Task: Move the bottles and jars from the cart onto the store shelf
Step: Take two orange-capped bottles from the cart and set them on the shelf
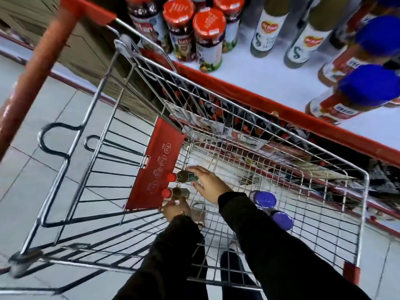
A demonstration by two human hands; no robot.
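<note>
Inside the wire cart (pixel 255 135) two dark bottles with red caps lie against the red flap. My right hand (pixel 207 184) rests with spread fingers on the upper red-capped bottle (pixel 183 176), not closed around it. My left hand (pixel 175 208) is wrapped around the body of the lower red-capped bottle (pixel 175 193). Two blue-lidded jars (pixel 265 200) (pixel 282 220) stand in the cart to the right of my right sleeve. The white store shelf (pixel 270 79) with its red front edge runs beside the cart at the upper right.
On the shelf stand red-lidded jars (pixel 208 37), tall green-capped bottles (pixel 268 29) and blue-capped sauce bottles (pixel 350 96). A red upright post (pixel 41 68) rises at the left. A lower shelf of goods shows through the cart's far wall. Grey floor tiles lie to the left.
</note>
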